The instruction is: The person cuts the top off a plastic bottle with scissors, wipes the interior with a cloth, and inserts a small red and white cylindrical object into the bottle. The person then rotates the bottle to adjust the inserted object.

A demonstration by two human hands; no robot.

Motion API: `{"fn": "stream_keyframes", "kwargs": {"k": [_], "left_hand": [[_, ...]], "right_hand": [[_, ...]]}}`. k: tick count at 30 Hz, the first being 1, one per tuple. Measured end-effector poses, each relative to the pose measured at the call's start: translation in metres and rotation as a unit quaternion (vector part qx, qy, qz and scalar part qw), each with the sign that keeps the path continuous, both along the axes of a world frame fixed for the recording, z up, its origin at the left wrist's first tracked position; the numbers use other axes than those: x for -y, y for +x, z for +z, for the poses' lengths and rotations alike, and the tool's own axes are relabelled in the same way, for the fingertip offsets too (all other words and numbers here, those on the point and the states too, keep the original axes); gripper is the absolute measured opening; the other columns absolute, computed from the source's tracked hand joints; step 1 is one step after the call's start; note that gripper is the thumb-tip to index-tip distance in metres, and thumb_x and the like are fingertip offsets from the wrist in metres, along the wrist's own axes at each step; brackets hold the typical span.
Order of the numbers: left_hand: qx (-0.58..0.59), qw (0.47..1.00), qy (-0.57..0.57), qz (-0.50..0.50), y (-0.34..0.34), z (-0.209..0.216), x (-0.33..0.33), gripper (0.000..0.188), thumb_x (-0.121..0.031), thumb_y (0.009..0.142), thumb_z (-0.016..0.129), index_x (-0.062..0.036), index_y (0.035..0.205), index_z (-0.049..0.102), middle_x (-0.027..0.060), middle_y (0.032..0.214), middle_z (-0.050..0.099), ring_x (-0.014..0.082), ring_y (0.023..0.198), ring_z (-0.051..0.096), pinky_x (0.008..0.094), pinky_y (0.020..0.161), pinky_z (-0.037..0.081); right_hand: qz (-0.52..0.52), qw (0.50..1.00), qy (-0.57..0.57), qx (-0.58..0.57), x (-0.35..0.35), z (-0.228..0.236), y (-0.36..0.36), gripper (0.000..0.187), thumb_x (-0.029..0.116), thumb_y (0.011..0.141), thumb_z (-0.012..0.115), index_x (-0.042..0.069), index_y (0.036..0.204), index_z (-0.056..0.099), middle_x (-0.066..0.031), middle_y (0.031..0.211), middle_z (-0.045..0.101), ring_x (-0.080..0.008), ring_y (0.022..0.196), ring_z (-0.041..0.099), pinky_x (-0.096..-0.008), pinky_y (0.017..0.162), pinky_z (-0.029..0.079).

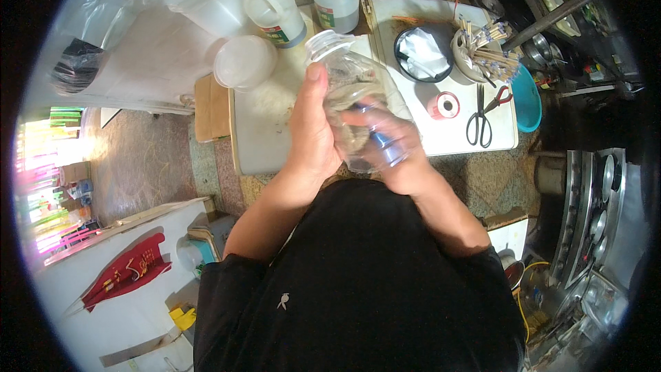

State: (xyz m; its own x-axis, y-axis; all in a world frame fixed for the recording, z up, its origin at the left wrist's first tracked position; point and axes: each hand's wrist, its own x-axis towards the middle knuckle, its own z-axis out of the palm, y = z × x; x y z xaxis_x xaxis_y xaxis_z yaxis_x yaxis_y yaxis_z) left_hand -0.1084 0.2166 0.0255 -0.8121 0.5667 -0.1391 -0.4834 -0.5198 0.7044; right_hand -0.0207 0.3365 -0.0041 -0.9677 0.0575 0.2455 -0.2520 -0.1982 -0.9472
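Note:
A clear plastic jar (351, 72) is held tilted in front of my chest, its wide mouth pointing up and toward the table. My left hand (310, 124) is closed around its left side, thumb near the neck. My right hand (406, 148), smeared by motion, wraps the lower right side with its fingers across the front. A shiny blue band (385, 143) shows by the right fingers; I cannot tell if it belongs to the jar. Something greyish-brown is visible through the jar's wall, its kind unclear.
Two plastic jugs (275, 14) and a round translucent tub (244, 62) stand behind on the left. To the right are a black bowl (398, 63), a container of sticks (475, 62), a red-rimmed roll (444, 105), black scissors (480, 120) and a teal basin (529, 103).

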Motion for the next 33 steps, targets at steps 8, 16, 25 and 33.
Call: {"fn": "stream_keyframes", "kwargs": {"k": [8,16,25,33], "left_hand": [[-0.003,0.995,-0.094,0.038,0.005,-0.01,-0.002,0.069,-0.062,0.109,0.041,-0.0047,0.146,0.051,0.0137,0.137,0.065,0.0254,0.124,0.065,0.0436,0.108,0.052],[-0.04,0.983,0.171,-0.061,0.005,-0.016,-0.002,0.069,-0.059,0.109,0.046,-0.0017,0.147,0.05,0.0147,0.133,0.065,0.0245,0.118,0.067,0.0395,0.103,0.055],[-0.065,0.993,-0.094,0.014,0.0,-0.001,0.007,0.062,-0.056,0.109,0.048,-0.0018,0.138,0.058,0.0146,0.123,0.071,0.0244,0.109,0.071,0.0423,0.1,0.056],[-0.007,0.997,0.061,-0.057,-0.01,-0.019,0.002,0.08,-0.068,0.104,0.044,0.0006,0.143,0.054,0.017,0.134,0.066,0.0284,0.127,0.063,0.0463,0.107,0.052]], "right_hand": [[-0.041,0.988,0.15,-0.001,-0.012,-0.002,0.001,0.063,-0.014,0.084,0.062,0.003,0.144,0.057,-0.0177,0.136,0.064,-0.0331,0.127,0.064,-0.0391,0.109,0.049],[0.029,0.975,-0.191,0.111,0.004,-0.006,0.004,0.072,-0.015,0.076,0.066,0.004,0.146,0.06,-0.0197,0.149,0.056,-0.0325,0.139,0.055,-0.0377,0.115,0.043],[-0.043,0.943,0.324,-0.063,-0.003,0.001,0.0,0.067,-0.012,0.077,0.068,0.008,0.141,0.064,-0.0206,0.137,0.057,-0.0422,0.128,0.058,-0.0452,0.107,0.05],[0.02,0.983,-0.179,-0.019,0.012,-0.011,0.012,0.067,-0.021,0.083,0.064,0.003,0.145,0.06,-0.0117,0.148,0.055,-0.0259,0.136,0.055,-0.0387,0.114,0.045]]}}
